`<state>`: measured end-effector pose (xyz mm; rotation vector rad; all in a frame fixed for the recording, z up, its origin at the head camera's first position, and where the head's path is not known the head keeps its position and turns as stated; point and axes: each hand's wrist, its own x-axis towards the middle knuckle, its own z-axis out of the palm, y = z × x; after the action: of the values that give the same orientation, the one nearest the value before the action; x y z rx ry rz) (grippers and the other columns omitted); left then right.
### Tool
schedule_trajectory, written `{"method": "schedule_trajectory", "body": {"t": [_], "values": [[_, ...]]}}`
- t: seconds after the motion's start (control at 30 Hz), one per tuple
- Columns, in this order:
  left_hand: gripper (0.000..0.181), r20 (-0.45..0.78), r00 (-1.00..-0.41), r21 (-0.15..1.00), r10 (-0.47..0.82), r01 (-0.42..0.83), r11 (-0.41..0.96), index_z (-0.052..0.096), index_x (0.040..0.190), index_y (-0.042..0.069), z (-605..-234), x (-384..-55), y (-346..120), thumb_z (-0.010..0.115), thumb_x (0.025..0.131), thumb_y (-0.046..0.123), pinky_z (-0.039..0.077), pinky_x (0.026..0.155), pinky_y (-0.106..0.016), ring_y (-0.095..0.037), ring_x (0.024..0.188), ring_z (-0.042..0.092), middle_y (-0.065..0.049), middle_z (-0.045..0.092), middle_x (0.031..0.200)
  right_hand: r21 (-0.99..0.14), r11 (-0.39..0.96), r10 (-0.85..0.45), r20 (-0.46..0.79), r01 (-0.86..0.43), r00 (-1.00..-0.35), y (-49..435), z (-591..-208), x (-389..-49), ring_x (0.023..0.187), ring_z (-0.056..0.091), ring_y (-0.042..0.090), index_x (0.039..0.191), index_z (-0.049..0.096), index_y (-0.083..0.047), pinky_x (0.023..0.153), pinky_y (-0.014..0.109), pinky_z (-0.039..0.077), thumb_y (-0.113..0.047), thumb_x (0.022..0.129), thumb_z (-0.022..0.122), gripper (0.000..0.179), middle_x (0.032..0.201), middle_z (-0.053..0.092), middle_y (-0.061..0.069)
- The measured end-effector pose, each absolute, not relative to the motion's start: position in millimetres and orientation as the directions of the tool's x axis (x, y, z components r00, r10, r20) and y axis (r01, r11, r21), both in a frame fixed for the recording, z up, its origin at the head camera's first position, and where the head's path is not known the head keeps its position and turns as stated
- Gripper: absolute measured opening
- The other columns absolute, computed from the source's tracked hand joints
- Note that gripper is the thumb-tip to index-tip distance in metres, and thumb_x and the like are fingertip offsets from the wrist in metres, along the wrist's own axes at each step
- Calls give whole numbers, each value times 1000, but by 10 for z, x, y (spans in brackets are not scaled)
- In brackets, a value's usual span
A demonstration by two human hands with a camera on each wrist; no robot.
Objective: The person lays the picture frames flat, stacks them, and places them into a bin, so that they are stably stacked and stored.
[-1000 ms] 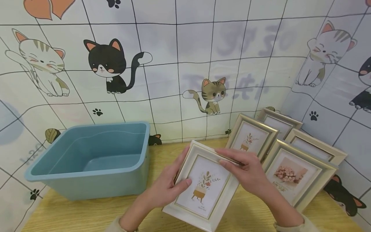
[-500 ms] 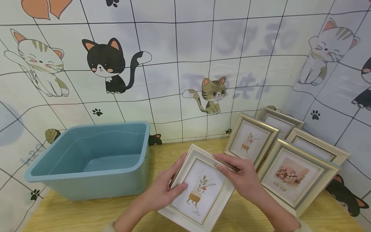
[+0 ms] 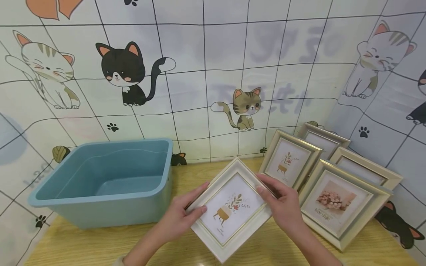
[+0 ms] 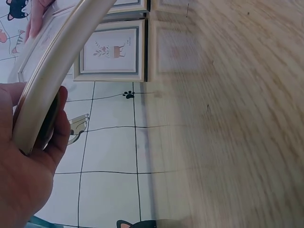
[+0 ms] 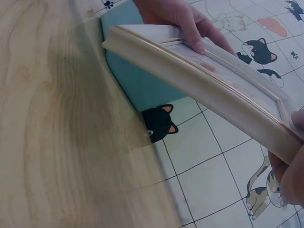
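Note:
A cream picture frame (image 3: 229, 207) with a thin gold inner line and a potted-plant print is held up in front of the person, turned cornerwise. The left hand (image 3: 181, 216) grips its left edge, thumb on the front and fingers behind. Along the upper right edge, the right hand (image 3: 283, 201) holds it the same way. The left wrist view shows the left hand (image 4: 28, 175) curled round the frame's edge (image 4: 57, 61). In the right wrist view the frame (image 5: 199, 90) is seen from its side, above the table, with the right hand (image 5: 289, 175) only partly visible.
At the right stand several more frames: a plant print frame (image 3: 287, 160), a flower photo frame (image 3: 332, 203), and others behind. An open blue plastic tub (image 3: 113, 212) stands at the left on the wooden table (image 3: 196, 170). A cat-patterned wall covering (image 3: 186, 92) rises behind.
The held picture frame has turned clockwise, so one corner now points up. The left hand has shifted slightly left along with it; both hands keep their grip.

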<state>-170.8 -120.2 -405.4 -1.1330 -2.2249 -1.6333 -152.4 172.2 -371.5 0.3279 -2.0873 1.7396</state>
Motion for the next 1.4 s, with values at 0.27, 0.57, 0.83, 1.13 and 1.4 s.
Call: {"method": "schedule_trajectory", "body": {"t": [0.27,0.57,0.83,1.13,1.4], "values": [[51,583,-715,739,385,664,116,63,140,3,-4070,-1702,-1232,74,90,-5,60,64,-31,-13,86,72,-12,75,111,-939,189,89,308,-288,-947,1771,-3802,-1430,94,69,9,127,68,4,77,23,57,0,95,71,33,108,75,-2],[39,396,-882,854,256,456,249,77,121,8,-4033,-1688,-1301,86,83,10,59,69,-30,-13,86,71,-6,76,108,-953,241,98,213,-184,-972,1798,-3994,-1202,85,72,14,125,71,1,74,27,58,-2,88,79,38,104,76,15],[36,362,-899,862,247,424,279,78,118,10,-4081,-1722,-1297,86,83,12,57,72,-28,-14,89,69,-4,76,107,-963,228,99,170,-144,-980,1762,-4157,-1129,84,72,12,130,68,-1,73,25,58,1,88,78,43,103,75,15],[34,280,-932,838,228,354,415,81,115,18,-4218,-1807,-1283,88,81,21,53,82,-27,-13,99,68,8,75,102,-981,192,31,8,-2,-999,1767,-4288,-1067,89,73,20,142,55,7,73,29,59,2,91,74,54,112,71,24],[33,275,-922,813,271,374,447,80,115,16,-4401,-1905,-1252,87,83,20,53,81,-27,-13,94,67,10,74,95,-957,288,-57,-42,24,-998,1870,-4412,-1090,107,69,34,144,53,6,80,33,59,-1,91,75,58,115,71,22]]}}
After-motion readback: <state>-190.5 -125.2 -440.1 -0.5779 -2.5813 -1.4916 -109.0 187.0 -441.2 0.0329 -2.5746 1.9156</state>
